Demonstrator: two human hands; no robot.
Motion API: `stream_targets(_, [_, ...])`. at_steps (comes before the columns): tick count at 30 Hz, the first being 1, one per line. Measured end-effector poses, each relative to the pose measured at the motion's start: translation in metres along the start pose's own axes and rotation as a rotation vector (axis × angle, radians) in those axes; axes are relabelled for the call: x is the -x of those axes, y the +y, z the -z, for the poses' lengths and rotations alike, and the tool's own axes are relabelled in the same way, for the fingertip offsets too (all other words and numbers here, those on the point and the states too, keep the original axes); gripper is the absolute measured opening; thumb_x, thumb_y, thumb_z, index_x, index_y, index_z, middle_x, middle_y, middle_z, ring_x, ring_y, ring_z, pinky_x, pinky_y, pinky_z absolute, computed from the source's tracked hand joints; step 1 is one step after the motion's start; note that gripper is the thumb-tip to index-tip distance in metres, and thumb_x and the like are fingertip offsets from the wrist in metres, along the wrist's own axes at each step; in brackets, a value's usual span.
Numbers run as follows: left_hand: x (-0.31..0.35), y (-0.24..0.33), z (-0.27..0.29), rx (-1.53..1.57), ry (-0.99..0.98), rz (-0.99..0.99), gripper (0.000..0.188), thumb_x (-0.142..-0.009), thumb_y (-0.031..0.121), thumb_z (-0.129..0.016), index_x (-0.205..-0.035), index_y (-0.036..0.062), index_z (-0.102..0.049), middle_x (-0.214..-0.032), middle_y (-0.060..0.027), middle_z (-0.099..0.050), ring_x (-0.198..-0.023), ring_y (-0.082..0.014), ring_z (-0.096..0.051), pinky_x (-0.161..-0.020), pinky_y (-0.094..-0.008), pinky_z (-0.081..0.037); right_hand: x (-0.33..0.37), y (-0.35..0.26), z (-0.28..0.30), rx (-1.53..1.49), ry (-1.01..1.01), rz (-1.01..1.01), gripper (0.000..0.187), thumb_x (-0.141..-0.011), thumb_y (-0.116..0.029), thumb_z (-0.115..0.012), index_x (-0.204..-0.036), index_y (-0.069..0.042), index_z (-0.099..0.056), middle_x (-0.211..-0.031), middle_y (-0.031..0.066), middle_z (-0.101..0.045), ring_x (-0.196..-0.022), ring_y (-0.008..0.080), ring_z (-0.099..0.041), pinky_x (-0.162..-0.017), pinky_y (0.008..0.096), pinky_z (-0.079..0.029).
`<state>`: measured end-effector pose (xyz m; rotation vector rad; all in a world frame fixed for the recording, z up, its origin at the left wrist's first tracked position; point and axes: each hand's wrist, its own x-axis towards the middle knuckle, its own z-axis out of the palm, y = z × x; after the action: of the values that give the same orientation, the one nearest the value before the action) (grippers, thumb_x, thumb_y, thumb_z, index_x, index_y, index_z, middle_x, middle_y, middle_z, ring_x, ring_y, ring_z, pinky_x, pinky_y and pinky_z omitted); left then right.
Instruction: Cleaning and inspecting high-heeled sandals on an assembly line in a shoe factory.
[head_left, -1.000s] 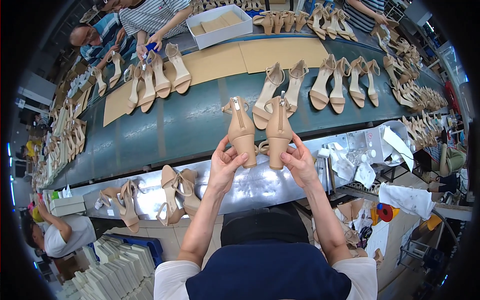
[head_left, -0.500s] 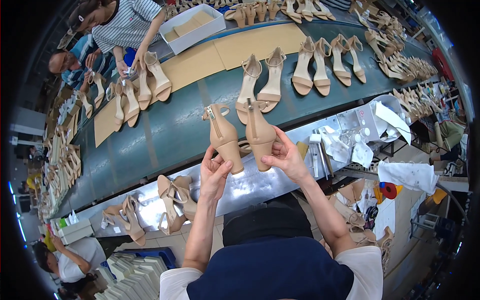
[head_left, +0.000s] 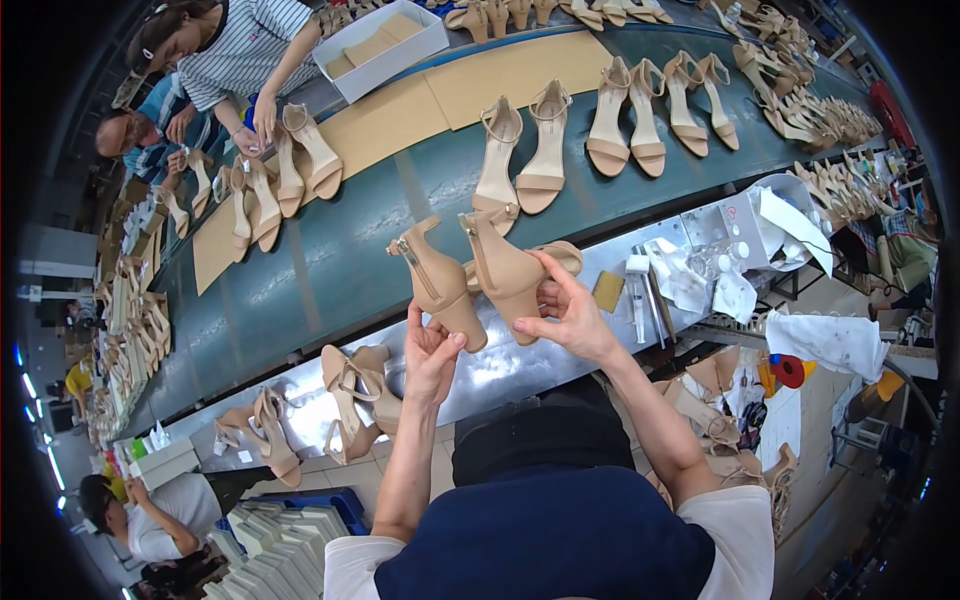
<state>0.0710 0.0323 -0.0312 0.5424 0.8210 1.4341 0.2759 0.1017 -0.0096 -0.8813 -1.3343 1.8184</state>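
Note:
Two beige high-heeled sandals are up in front of me, their closed heel backs with zips facing me. My left hand [head_left: 431, 358] grips the left sandal [head_left: 438, 285] by its block heel, thumb against the heel. Around the heel and side of the right sandal [head_left: 503, 266] my right hand [head_left: 570, 315] is closed, and that shoe's front strap shows beyond my fingers. The two sandals are close together and tilted to the left. Just beyond them, a pair of matching sandals [head_left: 541, 150] stands on the green conveyor belt [head_left: 370, 235].
A metal ledge [head_left: 500, 388] runs along my side, with more sandals [head_left: 352, 400] at left. On its right lie a yellow sponge [head_left: 608, 291], a brush [head_left: 637, 300] and plastic bottles [head_left: 715, 258]. Two people work across the belt at far left. A white box [head_left: 383, 50] stands near them.
Both sandals have tilted leftward and turned, the right one showing more of its side and front strap. My hands still hold them. Across the belt, a person's hands have shifted slightly.

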Motion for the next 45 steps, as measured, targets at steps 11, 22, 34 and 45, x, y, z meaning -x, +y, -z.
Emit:
stream_targets(11, [0.046,-0.067,0.045,0.811,0.349,0.311,0.048,-0.092,0.031,-0.045,-0.127,-0.0017,-0.043,-0.110,-0.0152,-0.059,-0.097,-0.0301,-0.059,-0.103,-0.0478,-0.033,0.058,0.081,0.014,-0.952,0.274,-0.381,0.045,-0.093,-0.033,-0.042,-0.121,0.001,-0.050,-0.095,0.0141,-0.060,-0.090,0.0265,-0.059,-0.092,0.0406,-0.044])
stream_targets(22, [0.037,-0.075,0.025,1.099,-0.028,0.253,0.043,-0.096,0.022,-0.041,-0.126,-0.0086,-0.040,-0.066,-0.0034,-0.045,-0.068,-0.0158,-0.053,-0.100,-0.0414,-0.037,0.038,0.075,-0.013,-1.301,0.077,-0.431,0.060,-0.089,-0.031,-0.047,-0.132,0.008,-0.031,-0.084,0.0079,-0.057,-0.084,0.0196,-0.060,-0.090,0.0352,-0.044])
stream_targets(34, [0.031,-0.073,0.023,1.058,0.000,0.280,0.042,-0.097,0.022,-0.039,-0.126,-0.0078,-0.040,-0.064,-0.0023,-0.044,-0.067,-0.0142,-0.051,-0.075,-0.0282,-0.048,0.034,0.071,-0.012,-1.236,0.061,-0.426,0.068,-0.087,-0.027,-0.052,-0.138,0.007,-0.024,-0.078,0.0047,-0.054,-0.080,0.0171,-0.058,-0.089,0.0331,-0.043])
stream_targets(45, [0.038,-0.065,0.027,0.865,-0.076,0.349,0.045,-0.098,0.024,-0.029,-0.129,-0.0064,-0.040,-0.059,-0.0027,-0.041,-0.061,-0.0148,-0.048,-0.102,-0.0509,-0.034,0.048,0.079,-0.007,-1.190,0.048,-0.432,0.070,-0.078,-0.024,-0.049,-0.137,0.007,-0.027,-0.071,0.0063,-0.047,-0.072,0.0192,-0.050,-0.087,0.0348,-0.042])
